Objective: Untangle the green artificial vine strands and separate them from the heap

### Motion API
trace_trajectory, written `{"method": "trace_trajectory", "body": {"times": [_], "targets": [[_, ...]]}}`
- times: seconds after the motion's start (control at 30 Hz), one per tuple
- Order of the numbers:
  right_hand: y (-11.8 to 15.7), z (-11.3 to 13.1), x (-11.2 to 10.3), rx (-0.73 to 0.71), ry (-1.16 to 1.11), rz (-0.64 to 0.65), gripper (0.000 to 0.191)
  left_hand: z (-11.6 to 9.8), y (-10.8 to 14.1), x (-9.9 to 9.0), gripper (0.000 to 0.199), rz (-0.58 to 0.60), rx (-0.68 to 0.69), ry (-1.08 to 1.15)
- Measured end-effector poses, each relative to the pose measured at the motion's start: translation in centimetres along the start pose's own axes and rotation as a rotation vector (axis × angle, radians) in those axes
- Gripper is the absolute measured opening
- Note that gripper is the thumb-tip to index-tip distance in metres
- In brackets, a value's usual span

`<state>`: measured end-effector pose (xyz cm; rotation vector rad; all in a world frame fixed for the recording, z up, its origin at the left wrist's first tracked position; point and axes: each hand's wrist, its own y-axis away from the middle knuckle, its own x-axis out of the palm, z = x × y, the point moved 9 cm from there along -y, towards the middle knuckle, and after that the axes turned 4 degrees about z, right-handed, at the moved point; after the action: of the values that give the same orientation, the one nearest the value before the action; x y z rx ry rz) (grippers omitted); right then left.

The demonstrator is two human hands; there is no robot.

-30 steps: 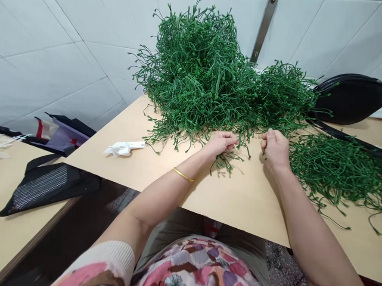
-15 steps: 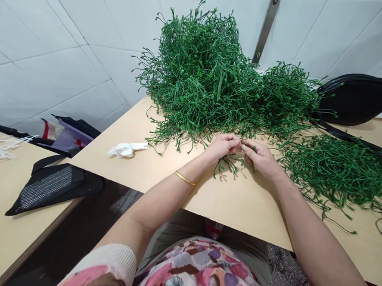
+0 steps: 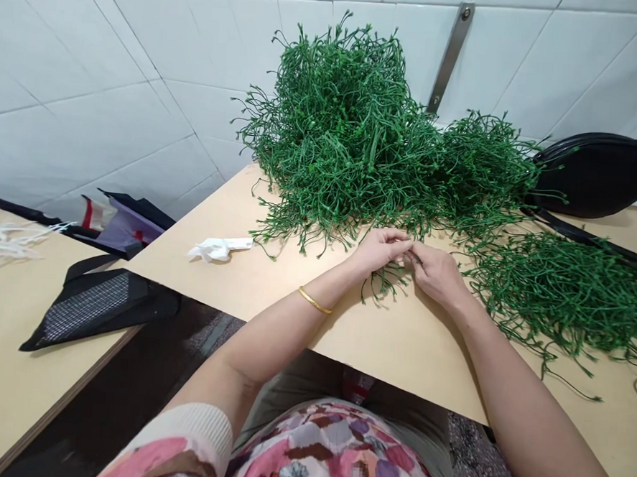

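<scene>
A tall heap of green plastic sprigs (image 3: pixel 351 140) is piled on the tan table (image 3: pixel 399 337) against the tiled wall. My left hand (image 3: pixel 380 248), with a gold bangle on its wrist, pinches a small green sprig (image 3: pixel 383 280) that hangs below its fingers. My right hand (image 3: pixel 435 271) meets the left fingertip to fingertip and also grips that sprig. Both hands rest at the front foot of the heap.
A flatter spread of green sprigs (image 3: pixel 568 297) lies to the right. A black bag (image 3: pixel 597 173) with a strap sits at the back right. A crumpled white tissue (image 3: pixel 218 248) lies to the left. A second table (image 3: pixel 2 377) holds a black mesh pouch (image 3: pixel 93 307).
My right hand has moved left from beside the right spread and joined the left hand on the small sprig. The left hand stayed almost still.
</scene>
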<state>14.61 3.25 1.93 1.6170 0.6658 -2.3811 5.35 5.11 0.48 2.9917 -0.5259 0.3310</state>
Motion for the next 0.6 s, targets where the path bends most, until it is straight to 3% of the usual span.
{"method": "trace_trajectory", "body": {"times": [0.13,0.27,0.43,0.53,0.6], "targets": [[0.1,0.5,-0.1,-0.011,-0.042,-0.004,0.022,0.5,0.0,-0.2,0.008,0.007,-0.051,0.053],[-0.2,0.7,-0.6,0.004,-0.406,-0.017,0.025,0.8,-0.1,-0.5,0.007,-0.009,-0.054,0.210],[-0.7,-0.1,0.0,0.172,-1.005,-0.039,0.038,0.7,-0.2,1.2,0.004,0.119,-0.051,0.448],[-0.8,-1.4,0.2,0.273,-1.148,-0.097,0.041,0.3,-0.1,1.3,0.006,0.123,-0.069,0.507],[-0.3,-3.7,-0.2,0.397,-1.182,-0.193,0.040,-0.4,-0.1,0.4,0.008,0.093,-0.053,0.542]]}}
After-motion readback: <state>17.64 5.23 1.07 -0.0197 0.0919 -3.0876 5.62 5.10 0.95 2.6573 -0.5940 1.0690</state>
